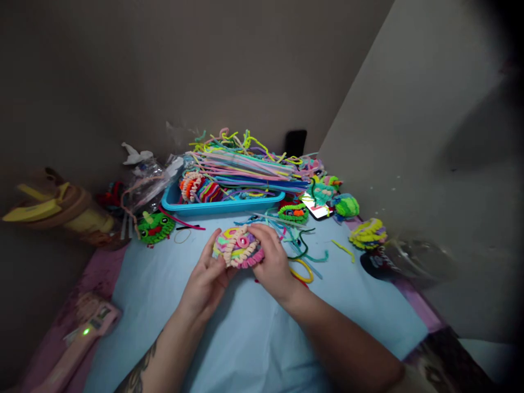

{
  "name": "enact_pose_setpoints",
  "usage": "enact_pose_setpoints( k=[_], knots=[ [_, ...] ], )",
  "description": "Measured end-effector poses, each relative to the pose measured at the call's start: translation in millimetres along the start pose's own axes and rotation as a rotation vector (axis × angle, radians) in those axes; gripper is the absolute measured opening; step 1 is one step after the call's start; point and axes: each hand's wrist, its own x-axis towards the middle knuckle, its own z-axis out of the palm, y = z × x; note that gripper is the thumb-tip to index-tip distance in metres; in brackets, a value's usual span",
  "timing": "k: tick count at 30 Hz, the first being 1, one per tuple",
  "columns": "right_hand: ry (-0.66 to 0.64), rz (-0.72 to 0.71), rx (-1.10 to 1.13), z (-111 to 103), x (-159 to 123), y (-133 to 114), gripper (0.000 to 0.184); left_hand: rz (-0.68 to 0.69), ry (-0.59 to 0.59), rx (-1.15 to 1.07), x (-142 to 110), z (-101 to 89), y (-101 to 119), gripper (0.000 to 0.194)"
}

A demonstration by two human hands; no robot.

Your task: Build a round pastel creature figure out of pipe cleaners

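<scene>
Both hands hold a round pastel pipe-cleaner piece [237, 246] just above the light blue table cover [245, 338]. My left hand [204, 278] grips its left and lower side, fingers curled under it. My right hand [272, 262] closes over its right edge, thumb and fingertips pressed on the coiled pink and yellow strands. A small pink ring sits at the piece's centre.
A blue tray [223, 206] piled with coloured pipe cleaners stands behind. Finished fuzzy pieces lie around: a green one [155, 227] at left, others [346, 206] and a yellow one [367, 233] at right. A phone [317, 208], loose stems, a pink device [88, 327] and walls surround the table.
</scene>
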Motion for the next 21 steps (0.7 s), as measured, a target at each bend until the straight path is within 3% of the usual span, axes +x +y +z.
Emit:
enact_pose_setpoints(
  k=[4, 9, 12, 16, 21],
  knots=[
    [-0.106, 0.064, 0.126, 1, -1, -2, 0.069, 0.008, 0.004, -0.033, 4, -8.9, 8, 0.07],
    [-0.107, 0.485, 0.532, 4, -4, -2, 0.056, 0.085, 0.076, -0.098, 11, -19.1, 16, 0.063],
    [-0.253, 0.662, 0.783, 2, -4, -4, 0.049, 0.114, 0.126, -0.146, 14, -21.0, 20, 0.062],
    [-0.409, 0.731, 0.983, -3, -2, -9, 0.035, 0.131, 0.141, -0.145, 14, -21.2, 22, 0.06],
    [-0.293, 0.683, 0.973, -5, -1, -10, 0.029, 0.159, 0.146, -0.151, 15, -22.0, 22, 0.059]
  ],
)
